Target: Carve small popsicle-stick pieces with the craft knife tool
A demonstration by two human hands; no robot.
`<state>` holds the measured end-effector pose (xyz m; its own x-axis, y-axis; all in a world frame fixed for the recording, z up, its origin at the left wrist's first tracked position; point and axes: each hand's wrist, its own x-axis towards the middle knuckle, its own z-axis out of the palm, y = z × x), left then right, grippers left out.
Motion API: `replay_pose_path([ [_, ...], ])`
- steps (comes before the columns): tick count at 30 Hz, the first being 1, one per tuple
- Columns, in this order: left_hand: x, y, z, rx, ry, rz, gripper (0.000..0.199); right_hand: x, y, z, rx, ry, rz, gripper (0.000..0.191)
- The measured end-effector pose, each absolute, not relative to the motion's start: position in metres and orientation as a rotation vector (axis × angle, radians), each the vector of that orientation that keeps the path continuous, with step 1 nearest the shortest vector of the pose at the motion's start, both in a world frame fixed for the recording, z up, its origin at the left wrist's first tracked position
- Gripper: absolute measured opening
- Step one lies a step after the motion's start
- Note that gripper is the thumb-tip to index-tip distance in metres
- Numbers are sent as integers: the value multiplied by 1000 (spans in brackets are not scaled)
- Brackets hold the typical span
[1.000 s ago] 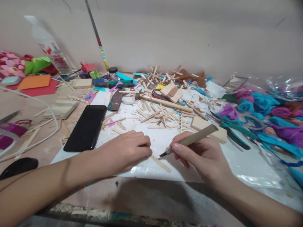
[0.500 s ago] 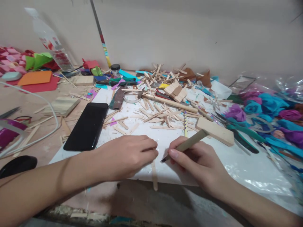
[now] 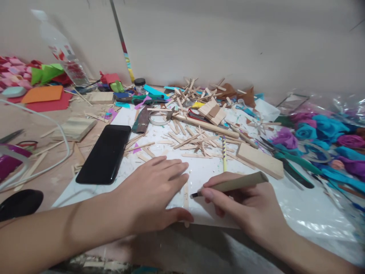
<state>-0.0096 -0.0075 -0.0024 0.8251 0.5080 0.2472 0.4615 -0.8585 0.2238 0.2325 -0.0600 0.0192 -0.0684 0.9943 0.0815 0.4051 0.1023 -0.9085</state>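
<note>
A thin wooden craft stick (image 3: 186,196) lies upright in view on the white sheet (image 3: 205,215), near its front edge, with a small mark or cut on it. My left hand (image 3: 154,196) rests at its left with fingers spread, the thumb across the stick's lower end and the fingertips near its upper part. My right hand (image 3: 242,201) is closed round a tool with a thick olive-grey handle (image 3: 242,182), held like a pen. The tool's dark, narrow tip points left, just right of the stick.
A black phone (image 3: 105,154) lies left of the hands. Behind them are scattered sticks (image 3: 199,140), a hammer (image 3: 205,125) and a yellow patterned pencil (image 3: 224,152). At the right are a wooden block (image 3: 260,160), green-handled pliers (image 3: 296,167) and coloured paper flowers (image 3: 327,125).
My left hand has opened, its fingers spreading and its thumb moving down onto the stick's lower end. In my right hand the tool has tilted flatter, its tip shifting slightly left.
</note>
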Motion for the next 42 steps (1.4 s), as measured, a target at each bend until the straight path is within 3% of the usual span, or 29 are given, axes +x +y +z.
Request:
replay_pose_path([
  [4, -9, -7, -4, 2813, 776, 349, 72, 228, -58, 19, -1424, -1626, 990, 28],
  [13, -9, -7, -6, 2756, 774, 334, 80, 225, -57, 17, -1464, -1616, 915, 24],
  [20, -8, -6, -4, 2749, 782, 333, 79, 226, -60, 16, -1477, -1666, 922, 35],
  [42, -9, -7, -2, 2778, 784, 327, 80, 224, -65, 7, -1432, -1681, 661, 19],
])
